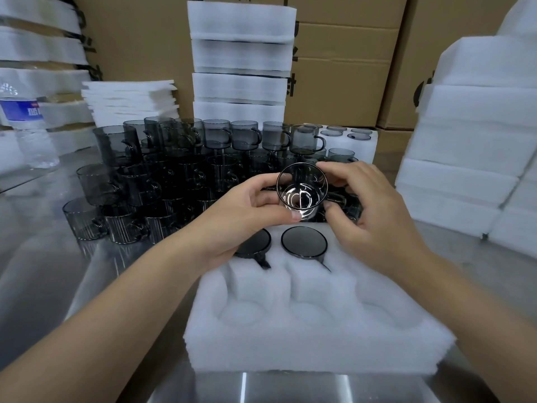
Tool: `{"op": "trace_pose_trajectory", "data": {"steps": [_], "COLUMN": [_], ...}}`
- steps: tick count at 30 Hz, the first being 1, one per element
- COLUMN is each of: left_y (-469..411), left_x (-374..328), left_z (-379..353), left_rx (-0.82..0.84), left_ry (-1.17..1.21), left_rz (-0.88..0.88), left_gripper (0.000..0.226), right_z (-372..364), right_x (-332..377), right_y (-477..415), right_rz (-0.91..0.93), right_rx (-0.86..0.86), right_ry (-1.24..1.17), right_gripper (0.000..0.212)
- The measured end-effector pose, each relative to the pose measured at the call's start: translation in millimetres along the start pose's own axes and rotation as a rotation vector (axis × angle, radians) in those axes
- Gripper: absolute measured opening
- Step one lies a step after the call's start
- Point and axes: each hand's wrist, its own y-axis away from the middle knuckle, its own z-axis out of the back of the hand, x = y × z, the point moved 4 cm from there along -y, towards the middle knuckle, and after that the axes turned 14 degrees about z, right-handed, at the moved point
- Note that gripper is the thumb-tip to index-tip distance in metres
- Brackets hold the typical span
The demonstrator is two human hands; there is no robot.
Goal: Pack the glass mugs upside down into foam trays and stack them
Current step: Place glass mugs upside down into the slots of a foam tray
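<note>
The blue label on the clear plastic water bottle [24, 123] is unreadable. Left hand [247, 216] and right hand [374, 216] both grasp a smoky grey glass mug [302, 193], fingers curled round it, above the far edge of the white foam tray [305, 338].

Both forearms reach forward — left hand [247, 210] and right hand [369, 210] raised, fingers curled inward, facing each other.

Two upturned mugs [304, 241] are sitting in the foam tray's [308, 338] far row, loose mugs [151, 181] crowding behind-left, foam stacks [241, 62] standing behind them
</note>
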Motion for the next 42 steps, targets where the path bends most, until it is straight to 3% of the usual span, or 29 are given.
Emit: {"op": "trace_pose_trajectory", "data": {"steps": [9,42], "left_y": [-1.7,1.4], "left_x": [2.9,0.1], "left_z": [3.6,2.1], "left_rx": [-0.022,0.015], "left_ry": [-0.028,-0.018], "left_rz": [0.010,0.016], "left_gripper": [0.054,0.076], "right_z": [0.2,-3.0], "right_x": [4.7,-1.5], "right_y": [0.1,1.3], "right_rz": [0.047,-0.028], "right_rx": [0.045,0.063], "right_ry": [-0.040,-0.097], "right_gripper": [0.046,0.045]}}
